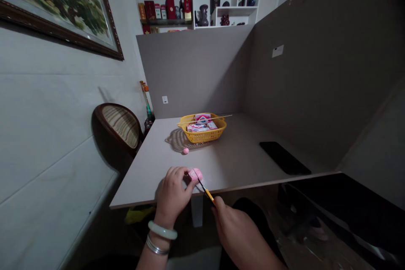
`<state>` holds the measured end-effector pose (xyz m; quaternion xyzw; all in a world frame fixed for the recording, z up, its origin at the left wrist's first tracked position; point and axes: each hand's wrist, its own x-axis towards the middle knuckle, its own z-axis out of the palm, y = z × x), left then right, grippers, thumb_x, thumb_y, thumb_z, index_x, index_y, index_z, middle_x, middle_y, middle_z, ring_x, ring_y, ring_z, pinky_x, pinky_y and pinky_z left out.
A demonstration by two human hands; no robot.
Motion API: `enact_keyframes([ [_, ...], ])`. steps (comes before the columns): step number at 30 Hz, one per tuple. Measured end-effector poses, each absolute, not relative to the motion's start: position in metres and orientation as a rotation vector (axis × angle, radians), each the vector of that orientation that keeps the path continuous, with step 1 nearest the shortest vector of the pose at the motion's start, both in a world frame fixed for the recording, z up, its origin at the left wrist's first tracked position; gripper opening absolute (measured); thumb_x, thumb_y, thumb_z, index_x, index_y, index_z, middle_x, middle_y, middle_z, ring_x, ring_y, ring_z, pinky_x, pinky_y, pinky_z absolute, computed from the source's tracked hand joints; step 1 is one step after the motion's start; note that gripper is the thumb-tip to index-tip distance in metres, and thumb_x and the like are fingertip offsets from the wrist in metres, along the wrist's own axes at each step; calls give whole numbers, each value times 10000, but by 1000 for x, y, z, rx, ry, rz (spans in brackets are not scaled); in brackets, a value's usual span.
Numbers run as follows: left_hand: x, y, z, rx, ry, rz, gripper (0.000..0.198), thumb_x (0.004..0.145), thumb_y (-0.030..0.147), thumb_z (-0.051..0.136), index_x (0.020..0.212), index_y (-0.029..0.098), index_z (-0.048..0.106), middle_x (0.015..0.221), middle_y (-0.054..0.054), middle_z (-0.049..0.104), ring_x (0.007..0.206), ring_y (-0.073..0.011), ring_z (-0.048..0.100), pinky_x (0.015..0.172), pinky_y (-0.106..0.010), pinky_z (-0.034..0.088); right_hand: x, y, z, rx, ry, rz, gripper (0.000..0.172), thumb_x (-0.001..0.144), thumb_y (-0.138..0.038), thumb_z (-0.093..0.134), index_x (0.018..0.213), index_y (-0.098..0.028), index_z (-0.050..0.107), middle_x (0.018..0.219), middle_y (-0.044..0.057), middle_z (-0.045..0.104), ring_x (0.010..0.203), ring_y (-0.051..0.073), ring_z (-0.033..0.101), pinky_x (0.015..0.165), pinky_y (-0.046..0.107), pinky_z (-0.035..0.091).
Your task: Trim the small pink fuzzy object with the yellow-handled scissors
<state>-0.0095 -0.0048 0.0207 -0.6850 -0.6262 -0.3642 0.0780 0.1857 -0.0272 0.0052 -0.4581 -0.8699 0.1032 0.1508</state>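
My left hand (pixel 172 190) grips a lump of pink modelling clay (pixel 195 174) at the near edge of the grey table (pixel 228 156). My right hand (pixel 236 230) holds a thin tool with a yellow handle (pixel 207 194), and its dark tip reaches the pink lump. Part of the lump is hidden by my left fingers. A small pink ball (pixel 186 150) lies on the table, beyond my left hand, next to a round woven mat (pixel 177 140). A jade bangle (pixel 162 230) and silver bangles (pixel 155 245) circle my left wrist.
A yellow plastic basket (pixel 205 136) holding printed boxes and a long wooden stick stands on the mat. A black phone or tablet (pixel 284 158) lies on the table to the right. Grey partitions rise behind and right, a chair (pixel 118 128) stands left, and shelves stand behind.
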Motion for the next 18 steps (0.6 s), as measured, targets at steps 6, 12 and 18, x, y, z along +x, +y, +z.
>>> enact_keyframes([
  [6,-11,-4,19,-2063,-1846,-1125,160,890,369,605,945,219,622,921,-41,668,901,-203,609,803,-343,507,170,-15,15,-1380,-2491,222,147,958,-93,371,950,-182,488,778,67,705,674,191,699,492,286,258],
  [12,-11,-4,19,-2022,-1909,-1126,206,879,419,616,935,221,618,919,-42,668,895,-211,622,778,-342,506,180,-24,9,-1321,-2475,256,183,957,-84,336,934,-196,480,757,44,700,630,168,681,492,291,235],
  [18,-12,-3,20,-2021,-1916,-1137,175,877,392,618,916,222,627,892,-33,666,875,-201,622,775,-334,508,170,-16,20,-1390,-2522,236,185,936,-54,363,969,-168,506,814,73,711,698,206,696,500,303,225],
])
